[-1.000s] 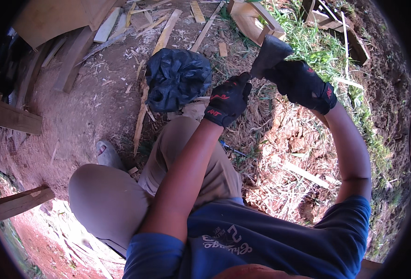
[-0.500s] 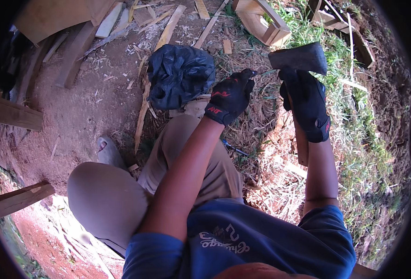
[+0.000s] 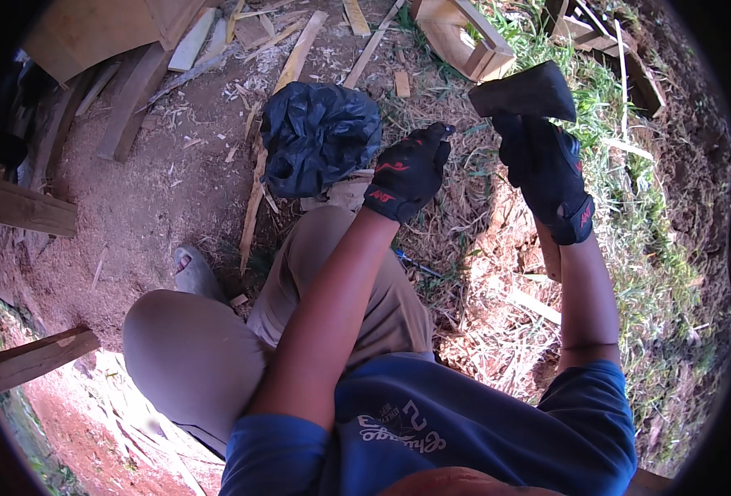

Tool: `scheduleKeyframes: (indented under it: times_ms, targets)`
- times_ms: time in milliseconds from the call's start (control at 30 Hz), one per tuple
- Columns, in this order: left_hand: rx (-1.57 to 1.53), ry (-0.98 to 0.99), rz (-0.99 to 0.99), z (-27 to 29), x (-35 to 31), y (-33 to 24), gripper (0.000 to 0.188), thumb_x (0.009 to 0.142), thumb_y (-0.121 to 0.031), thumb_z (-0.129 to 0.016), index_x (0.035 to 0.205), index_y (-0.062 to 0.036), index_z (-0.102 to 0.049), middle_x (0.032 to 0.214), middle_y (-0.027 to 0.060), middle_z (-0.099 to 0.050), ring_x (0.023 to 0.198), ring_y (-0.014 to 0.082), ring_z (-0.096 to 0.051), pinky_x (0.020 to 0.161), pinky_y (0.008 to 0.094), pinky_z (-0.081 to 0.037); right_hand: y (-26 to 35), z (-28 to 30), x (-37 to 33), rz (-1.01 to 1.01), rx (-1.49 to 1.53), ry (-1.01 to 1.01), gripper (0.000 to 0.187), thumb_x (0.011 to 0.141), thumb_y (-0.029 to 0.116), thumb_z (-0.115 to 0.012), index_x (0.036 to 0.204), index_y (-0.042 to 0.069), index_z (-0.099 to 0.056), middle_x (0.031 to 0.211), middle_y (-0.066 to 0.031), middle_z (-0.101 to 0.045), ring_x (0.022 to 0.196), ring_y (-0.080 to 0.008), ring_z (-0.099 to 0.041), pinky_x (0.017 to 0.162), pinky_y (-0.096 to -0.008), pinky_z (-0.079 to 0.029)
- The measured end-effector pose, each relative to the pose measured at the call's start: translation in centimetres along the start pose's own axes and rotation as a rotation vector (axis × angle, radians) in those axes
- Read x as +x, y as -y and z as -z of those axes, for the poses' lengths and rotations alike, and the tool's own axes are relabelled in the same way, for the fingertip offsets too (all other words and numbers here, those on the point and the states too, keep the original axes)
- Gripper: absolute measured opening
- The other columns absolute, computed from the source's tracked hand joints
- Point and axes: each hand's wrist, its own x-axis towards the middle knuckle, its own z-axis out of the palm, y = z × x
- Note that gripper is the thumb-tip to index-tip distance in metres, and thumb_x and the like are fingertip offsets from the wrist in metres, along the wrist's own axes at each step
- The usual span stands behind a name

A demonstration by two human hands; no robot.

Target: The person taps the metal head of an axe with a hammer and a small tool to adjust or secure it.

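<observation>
My right hand (image 3: 540, 169), in a black glove with red marks, is closed around a hatchet just under its dark head (image 3: 524, 92). The wooden handle (image 3: 549, 250) runs back along my forearm. My left hand (image 3: 408, 172), gloved alike, is held to the left of the hatchet and apart from it. Its fingers are curled and pressed together; whatever is in them is too small or hidden to name. Left of that hand a crumpled black plastic bag (image 3: 320, 139) lies on the ground, close to my knee.
Wooden strips (image 3: 302, 51) and shavings litter the ground ahead. A wooden frame (image 3: 464, 40) stands at the far right on grass. Timber beams (image 3: 22, 205) jut in from the left. A slim blue object (image 3: 417, 263) lies beside my leg.
My right hand has lifted the hatchet slightly up and to the left, with the forearm swinging outward. My left hand has hardly moved.
</observation>
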Motion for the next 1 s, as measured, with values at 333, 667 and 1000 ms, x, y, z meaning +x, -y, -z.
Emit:
scheduleKeyframes:
  times_ms: [333,667,1000]
  targets:
    - [0.039,0.046,0.028,-0.3,0.2,-0.7,0.034,0.107,-0.026,-0.056,0.137,-0.0130,-0.062,0.110,0.0211,-0.074,0.097,0.0439,-0.072,0.082,0.0559,-0.057,0.1,-0.7,-0.3,0.193,-0.127,0.038,0.024,0.103,0.016,-0.060,0.123,0.008,-0.071,0.086,-0.0167,-0.070,0.074,-0.0330,-0.068,0.063,-0.0453,-0.050]
    - [0.048,0.104,0.036,-0.4,0.3,-0.7,0.034,0.106,-0.026,-0.057,0.137,-0.0144,-0.063,0.114,0.0198,-0.074,0.099,0.0427,-0.072,0.085,0.0548,-0.057,-1.8,-2.6,-0.9,0.118,-0.135,0.091,0.026,0.100,0.013,-0.058,0.122,0.005,-0.071,0.090,-0.0178,-0.073,0.080,-0.0406,-0.070,0.071,-0.0482,-0.054]
    - [0.056,0.125,0.065,0.5,0.5,-0.6,0.034,0.106,-0.026,-0.057,0.137,-0.0141,-0.065,0.114,0.0203,-0.074,0.097,0.0427,-0.072,0.083,0.0550,-0.057,0.6,-3.3,0.2,0.260,-0.061,-0.063,0.025,0.106,0.023,-0.058,0.118,0.008,-0.074,0.080,-0.0105,-0.072,0.070,-0.0263,-0.070,0.064,-0.0398,-0.052]
